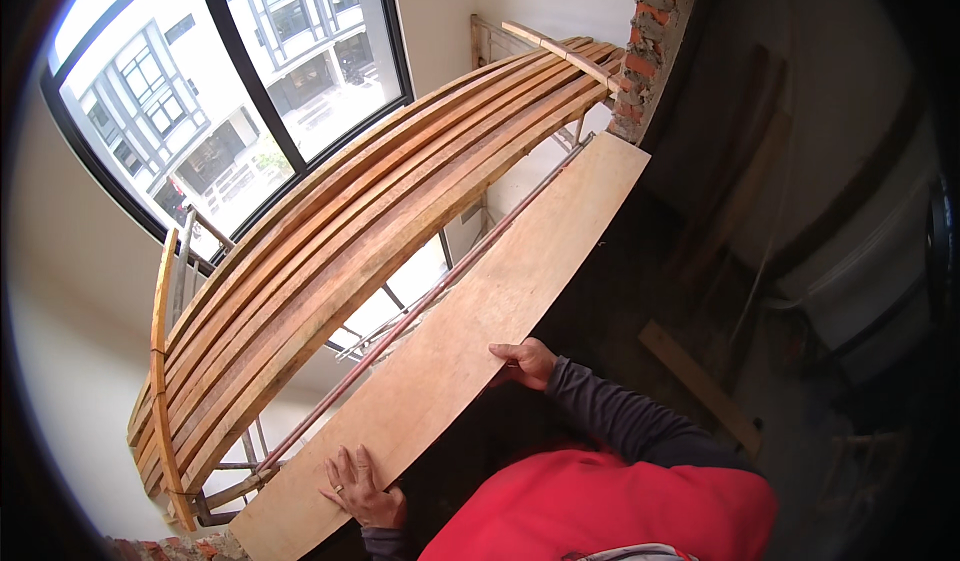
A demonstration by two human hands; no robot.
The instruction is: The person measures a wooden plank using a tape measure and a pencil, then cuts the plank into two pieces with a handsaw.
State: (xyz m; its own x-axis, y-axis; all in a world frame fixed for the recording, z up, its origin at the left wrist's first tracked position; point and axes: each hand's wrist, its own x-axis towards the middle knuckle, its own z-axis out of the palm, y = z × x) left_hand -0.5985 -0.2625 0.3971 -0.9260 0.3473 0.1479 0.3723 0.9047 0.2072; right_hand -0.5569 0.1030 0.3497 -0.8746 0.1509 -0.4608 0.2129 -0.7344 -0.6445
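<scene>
A long, pale plywood board (pixel 450 331) runs diagonally from the lower left up to a broken brick edge at the upper right. My right hand (pixel 527 363) grips the board's near edge around its middle, thumb on top and the other fingers hidden underneath. Lower down, my left hand (pixel 365 491) lies on the board's upper face with its fingers spread, a ring on one of them. Just beyond the board, a reddish metal pipe (pixel 400 326) runs alongside it.
Past the pipe, several timber planks (pixel 370 221) form a scaffold deck, with wooden crosspieces (pixel 160 381) at its ends. A large black-framed window (pixel 290 151) stands behind. Exposed brick (pixel 645 46) edges the wall. In the dark area at right lies a loose plank (pixel 700 386).
</scene>
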